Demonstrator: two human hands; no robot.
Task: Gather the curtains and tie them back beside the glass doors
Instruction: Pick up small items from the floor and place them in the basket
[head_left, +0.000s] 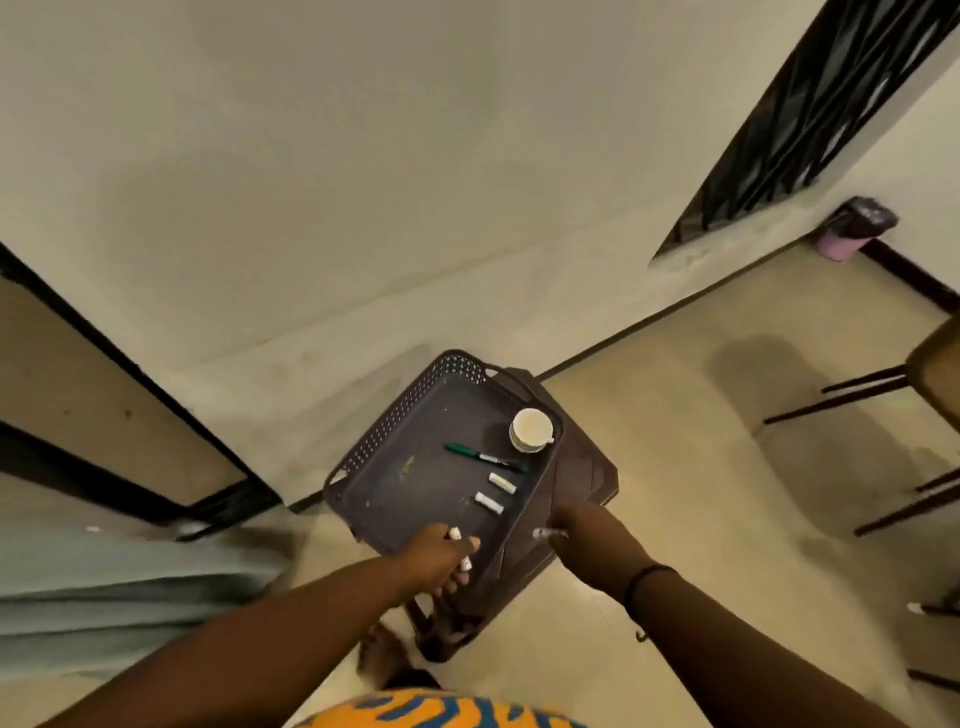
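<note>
Both hands (436, 553) (574, 530) curled on the tray's (395, 426) near rim.

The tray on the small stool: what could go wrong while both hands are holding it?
1. The tray overhangs the stool; if the left hand or right hand tilts it, the cup near the far corner may slide or spill.
2. The pen and two small white tubes lie loose and could roll.
3. The curtain on the floor could trip the person.
</note>
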